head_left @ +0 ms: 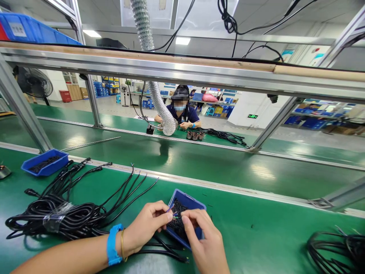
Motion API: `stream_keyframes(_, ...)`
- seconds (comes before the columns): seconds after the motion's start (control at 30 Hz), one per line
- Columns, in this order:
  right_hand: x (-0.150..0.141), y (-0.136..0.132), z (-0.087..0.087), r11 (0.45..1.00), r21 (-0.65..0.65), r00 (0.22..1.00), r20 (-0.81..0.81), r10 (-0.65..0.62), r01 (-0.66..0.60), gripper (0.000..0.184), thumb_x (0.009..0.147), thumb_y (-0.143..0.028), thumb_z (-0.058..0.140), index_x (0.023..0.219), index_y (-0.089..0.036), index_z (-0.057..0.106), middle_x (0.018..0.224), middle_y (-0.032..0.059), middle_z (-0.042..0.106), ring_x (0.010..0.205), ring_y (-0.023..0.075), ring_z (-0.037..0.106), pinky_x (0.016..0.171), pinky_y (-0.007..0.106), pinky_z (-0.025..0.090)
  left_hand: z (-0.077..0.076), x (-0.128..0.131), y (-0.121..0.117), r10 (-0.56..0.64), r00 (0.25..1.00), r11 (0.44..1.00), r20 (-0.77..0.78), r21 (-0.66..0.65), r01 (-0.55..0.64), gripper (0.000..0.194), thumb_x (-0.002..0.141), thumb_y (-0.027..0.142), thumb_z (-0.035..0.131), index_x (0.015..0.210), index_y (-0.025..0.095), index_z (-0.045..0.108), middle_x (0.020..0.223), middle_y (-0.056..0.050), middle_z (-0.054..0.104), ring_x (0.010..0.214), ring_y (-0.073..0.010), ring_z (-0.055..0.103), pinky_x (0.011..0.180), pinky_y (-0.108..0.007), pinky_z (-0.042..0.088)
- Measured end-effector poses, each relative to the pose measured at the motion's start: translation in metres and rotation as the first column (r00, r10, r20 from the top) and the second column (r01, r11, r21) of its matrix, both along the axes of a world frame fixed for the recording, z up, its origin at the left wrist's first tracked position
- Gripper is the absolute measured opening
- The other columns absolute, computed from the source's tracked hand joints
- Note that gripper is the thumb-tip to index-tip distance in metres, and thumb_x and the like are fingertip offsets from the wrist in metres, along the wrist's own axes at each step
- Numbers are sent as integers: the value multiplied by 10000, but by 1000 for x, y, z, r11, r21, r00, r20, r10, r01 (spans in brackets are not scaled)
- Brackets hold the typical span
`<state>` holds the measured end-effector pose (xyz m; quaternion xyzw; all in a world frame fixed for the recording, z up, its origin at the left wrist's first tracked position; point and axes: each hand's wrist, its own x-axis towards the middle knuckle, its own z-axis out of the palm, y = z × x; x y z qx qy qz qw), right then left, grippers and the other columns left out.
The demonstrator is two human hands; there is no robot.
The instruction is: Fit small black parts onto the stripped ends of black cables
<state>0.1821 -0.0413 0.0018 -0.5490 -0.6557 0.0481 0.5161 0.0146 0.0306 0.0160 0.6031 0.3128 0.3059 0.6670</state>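
My left hand (152,220), with a blue band at the wrist, pinches the thin coloured wires (172,209) at a cable's end between thumb and fingertips. Close beside them, the thumb and fingers of my right hand (203,236) are pressed together at the wire tips; whatever they grip is too small to make out. Beneath both hands sits a blue bin (186,198) full of short black tube pieces (179,207). More black cable ends (171,251) lie under my left wrist. To the left rests a taped bundle of black cables (65,213), its stripped ends pointing away from me.
Another blue bin (45,163) of black pieces stands at the left by a frame post. A cable coil (339,247) lies at the right. A metal rail (216,186) crosses behind my bench. Beyond, a co-worker (182,108) sits near a hanging silver duct (159,102).
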Motion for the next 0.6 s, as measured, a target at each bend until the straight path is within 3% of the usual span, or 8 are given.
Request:
stream_keyframes(0.17, -3, 0, -10, 995, -90, 995, -93, -47, 39, 169, 955, -295, 576, 852, -235, 696, 769, 6, 692, 655, 151, 640, 603, 220, 521, -3, 1, 0, -1, 1000, 1000, 20, 0, 1, 353, 786, 481, 700, 722, 145, 615, 740, 24, 480, 624, -109, 448, 584, -254, 364)
stream_keyframes(0.27, -8, -1, -15, 990, -140, 990, -141, -18, -2, 194, 961, -304, 571, 845, -235, 710, 756, 5, 699, 647, 149, 651, 585, 212, 527, -5, 1, 0, -6, 999, 1000, 35, 3, 6, 348, 781, 474, 712, 721, 143, 625, 749, 19, 492, 624, -108, 449, 594, -257, 374)
stream_keyframes(0.4, -9, 0, -13, 999, -32, 994, -108, -18, 15, 127, 926, -265, 614, 933, -244, 739, 858, 33, 732, 754, 171, 682, 666, 235, 558, -4, 1, 0, 16, 1000, 1000, 17, -23, -15, 347, 773, 468, 714, 698, 151, 594, 698, 29, 477, 620, -113, 441, 588, -254, 365)
stream_keyframes(0.5, -7, 1, -9, 993, -10, 968, -223, -120, 121, 146, 906, -272, 641, 1017, -232, 728, 900, 46, 746, 752, 164, 712, 659, 218, 579, -2, 1, -1, -2, 1000, 1000, 3, -29, 2, 336, 770, 454, 713, 687, 153, 591, 705, 31, 476, 611, -109, 439, 578, -252, 355)
stream_keyframes(0.6, -8, 1, -4, 990, -1, 950, -281, -137, 142, 121, 886, -291, 666, 965, -227, 730, 852, 34, 746, 708, 154, 718, 630, 199, 580, -2, 1, -2, -25, 1000, 999, -5, -28, 25, 329, 766, 445, 719, 678, 149, 605, 717, 32, 475, 603, -104, 434, 576, -251, 354)
